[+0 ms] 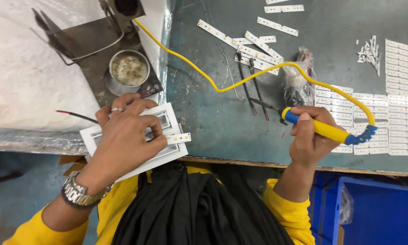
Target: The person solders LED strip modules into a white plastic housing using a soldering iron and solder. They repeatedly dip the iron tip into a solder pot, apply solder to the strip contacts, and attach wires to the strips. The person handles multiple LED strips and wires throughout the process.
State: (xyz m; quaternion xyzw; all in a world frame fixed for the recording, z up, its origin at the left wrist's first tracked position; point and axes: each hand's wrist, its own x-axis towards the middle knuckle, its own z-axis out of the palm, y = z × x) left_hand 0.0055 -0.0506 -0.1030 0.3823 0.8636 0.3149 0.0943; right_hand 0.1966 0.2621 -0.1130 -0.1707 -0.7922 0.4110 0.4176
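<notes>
White slotted frame (136,143) under pressing left hand (122,136) — right hand (310,136) fisted around yellow soldering iron (324,129).

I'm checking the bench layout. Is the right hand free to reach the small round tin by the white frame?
Probably not easily: the right hand grips a soldering iron, and the tin sits across the bench, beyond the left hand.

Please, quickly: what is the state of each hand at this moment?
Left hand: closed on a white rectangular frame, pinning a small LED strip.
Right hand: closed around the yellow soldering iron.
</notes>
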